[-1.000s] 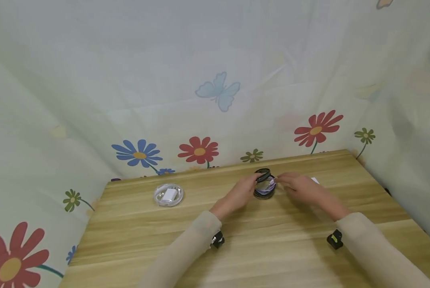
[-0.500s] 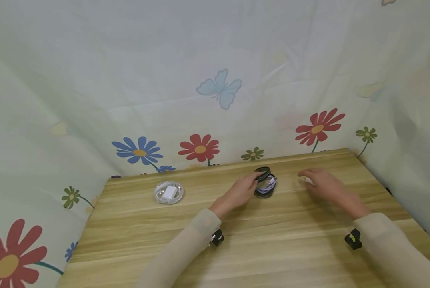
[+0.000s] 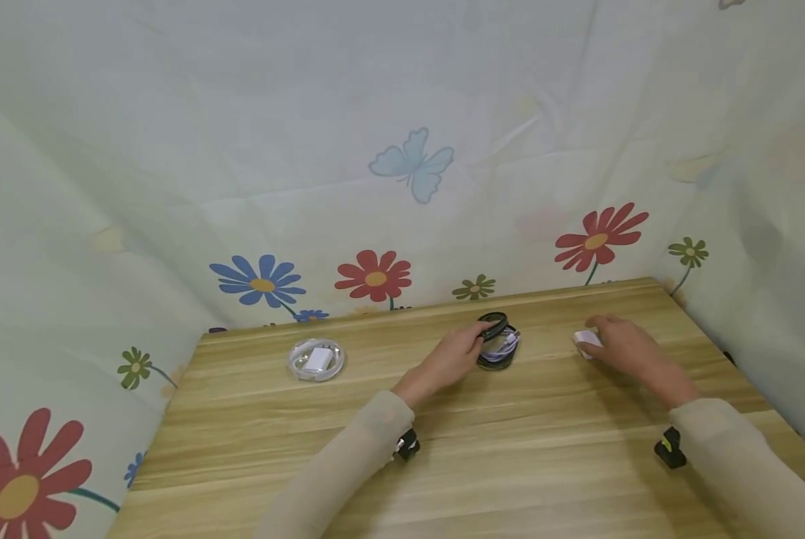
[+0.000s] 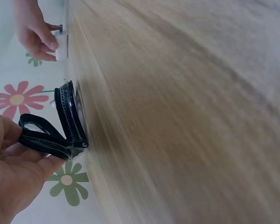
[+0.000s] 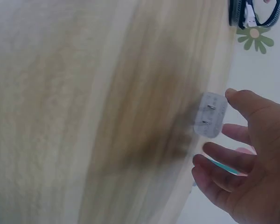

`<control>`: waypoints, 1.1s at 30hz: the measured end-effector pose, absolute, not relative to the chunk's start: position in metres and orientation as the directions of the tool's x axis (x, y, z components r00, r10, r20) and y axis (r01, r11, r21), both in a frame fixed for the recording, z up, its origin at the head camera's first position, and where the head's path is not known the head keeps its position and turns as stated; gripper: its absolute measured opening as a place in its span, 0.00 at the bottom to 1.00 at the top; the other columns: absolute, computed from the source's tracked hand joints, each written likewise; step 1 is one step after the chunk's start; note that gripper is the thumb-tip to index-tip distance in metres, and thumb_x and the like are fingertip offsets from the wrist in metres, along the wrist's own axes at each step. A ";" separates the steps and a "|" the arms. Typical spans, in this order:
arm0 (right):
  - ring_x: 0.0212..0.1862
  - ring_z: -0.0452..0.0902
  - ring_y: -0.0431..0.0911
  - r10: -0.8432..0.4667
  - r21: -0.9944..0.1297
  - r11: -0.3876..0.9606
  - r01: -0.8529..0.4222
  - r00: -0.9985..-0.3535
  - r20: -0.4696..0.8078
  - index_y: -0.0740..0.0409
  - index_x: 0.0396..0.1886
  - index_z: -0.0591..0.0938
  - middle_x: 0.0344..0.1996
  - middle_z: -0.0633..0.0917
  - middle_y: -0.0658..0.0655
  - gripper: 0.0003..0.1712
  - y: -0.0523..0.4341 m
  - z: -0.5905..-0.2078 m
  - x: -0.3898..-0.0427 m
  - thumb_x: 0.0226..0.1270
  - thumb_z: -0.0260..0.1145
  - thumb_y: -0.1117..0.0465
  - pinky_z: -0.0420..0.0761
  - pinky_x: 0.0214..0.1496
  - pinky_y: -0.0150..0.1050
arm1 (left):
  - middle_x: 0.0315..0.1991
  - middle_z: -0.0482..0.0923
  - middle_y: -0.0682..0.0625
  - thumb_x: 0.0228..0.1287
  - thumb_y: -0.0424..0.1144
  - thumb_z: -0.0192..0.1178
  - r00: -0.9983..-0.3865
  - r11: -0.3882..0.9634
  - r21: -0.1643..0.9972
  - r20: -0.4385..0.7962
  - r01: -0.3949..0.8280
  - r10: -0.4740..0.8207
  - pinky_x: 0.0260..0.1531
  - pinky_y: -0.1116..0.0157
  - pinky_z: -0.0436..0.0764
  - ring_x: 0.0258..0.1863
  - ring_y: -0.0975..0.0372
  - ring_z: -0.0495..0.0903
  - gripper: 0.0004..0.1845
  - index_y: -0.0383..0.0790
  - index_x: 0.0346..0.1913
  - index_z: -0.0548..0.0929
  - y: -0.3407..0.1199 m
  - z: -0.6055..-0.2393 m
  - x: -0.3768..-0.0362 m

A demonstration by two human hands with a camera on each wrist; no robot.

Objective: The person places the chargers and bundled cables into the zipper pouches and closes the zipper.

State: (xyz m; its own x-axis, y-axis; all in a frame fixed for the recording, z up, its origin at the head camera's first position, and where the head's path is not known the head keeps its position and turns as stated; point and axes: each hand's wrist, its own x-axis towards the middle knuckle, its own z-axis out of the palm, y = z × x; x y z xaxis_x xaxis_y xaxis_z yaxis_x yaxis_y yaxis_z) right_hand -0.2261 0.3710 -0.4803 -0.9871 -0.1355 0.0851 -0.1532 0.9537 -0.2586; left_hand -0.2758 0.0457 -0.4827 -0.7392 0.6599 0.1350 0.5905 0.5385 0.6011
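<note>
Flowered cloth (image 3: 402, 165) walls in a wooden desk (image 3: 483, 464) on three sides. Left hand (image 3: 451, 359) sits near the middle of the back edge, fingers curled round the flipped-up lid of a round black zip case (image 3: 497, 343); the left wrist view shows the lid pinched between thumb and fingers, with the case body standing on the desk. White cable coil (image 3: 508, 342) already lies inside the open case, so by my read the cable part is done. Right hand (image 3: 627, 352) is toward the back right corner, well apart from the case, fingers loosely spread and reaching round a small white charger plug (image 3: 587, 340); in the right wrist view the plug (image 5: 210, 114) lies on the desk, prongs visible, thumb and fingertips close around it but not clamped, so hand open, no grip yet. Judging by that, the plug is not picked up, it still has to reach the case, and the zip remains open. A second clear round case (image 3: 315, 361) with a white adapter inside lies near the back left corner, untouched.
</note>
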 end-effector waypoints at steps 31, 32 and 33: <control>0.34 0.76 0.53 -0.153 -0.250 0.957 -0.148 -0.988 0.000 0.75 0.59 0.76 0.42 0.85 0.71 0.31 0.352 -0.472 -0.220 0.60 0.76 0.63 0.81 0.39 0.51 | 0.63 0.79 0.44 0.83 0.36 0.43 -0.744 0.553 0.588 0.133 0.591 0.654 0.35 0.71 0.75 0.30 0.65 0.74 0.22 0.41 0.73 0.70 0.046 -0.481 -0.275; 0.35 0.76 0.53 -0.156 -0.257 0.955 -0.150 -0.988 -0.003 0.74 0.59 0.77 0.43 0.84 0.72 0.31 0.351 -0.471 -0.220 0.61 0.76 0.62 0.81 0.40 0.51 | 0.63 0.79 0.44 0.83 0.36 0.43 -0.744 0.553 0.587 0.132 0.591 0.655 0.35 0.71 0.75 0.30 0.65 0.74 0.22 0.41 0.73 0.70 0.046 -0.481 -0.275; 0.35 0.76 0.54 -0.162 -0.266 0.951 -0.155 -0.987 -0.004 0.74 0.60 0.77 0.44 0.84 0.72 0.31 0.350 -0.471 -0.221 0.61 0.76 0.62 0.81 0.41 0.52 | 0.64 0.79 0.43 0.83 0.36 0.43 -0.744 0.556 0.583 0.131 0.592 0.655 0.36 0.71 0.75 0.30 0.65 0.74 0.22 0.41 0.73 0.70 0.046 -0.481 -0.275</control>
